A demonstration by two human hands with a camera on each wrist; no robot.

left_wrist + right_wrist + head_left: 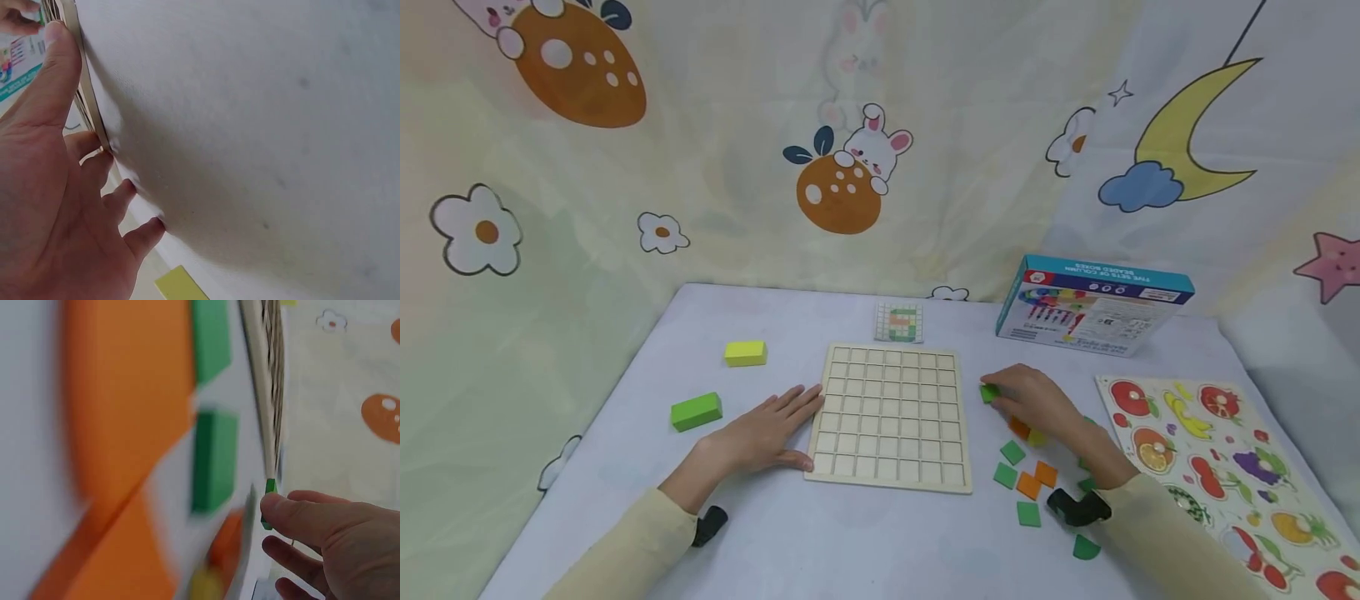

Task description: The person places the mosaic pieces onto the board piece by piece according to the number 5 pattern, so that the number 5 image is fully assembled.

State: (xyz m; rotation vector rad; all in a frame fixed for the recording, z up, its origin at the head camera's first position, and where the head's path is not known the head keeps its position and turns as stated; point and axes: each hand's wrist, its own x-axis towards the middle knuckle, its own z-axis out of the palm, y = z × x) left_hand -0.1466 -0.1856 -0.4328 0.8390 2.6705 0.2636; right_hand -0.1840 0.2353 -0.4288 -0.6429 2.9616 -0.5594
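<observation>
A square wooden grid board (891,417) lies flat on the white table, its cells bare. My left hand (765,432) rests at the board's left edge with fingers spread; the thumb reaches the lower left corner. In the left wrist view the thumb (59,69) lies against the board's rim. To the right of the board, my right hand (1037,400) pinches a small green square tile (989,393) between thumb and fingers. The right wrist view shows this green tile (269,506) edge-on. Under and below that hand lie loose green tiles (1012,452) and orange tiles (1029,485).
Behind the board lies a small pattern card (898,322). A yellow block (746,353) and a green block (696,412) sit at the left. A cardboard box (1093,307) stands at the back right, near a fruit-picture sheet (1195,425). A green rounded piece (1086,547) lies near the front.
</observation>
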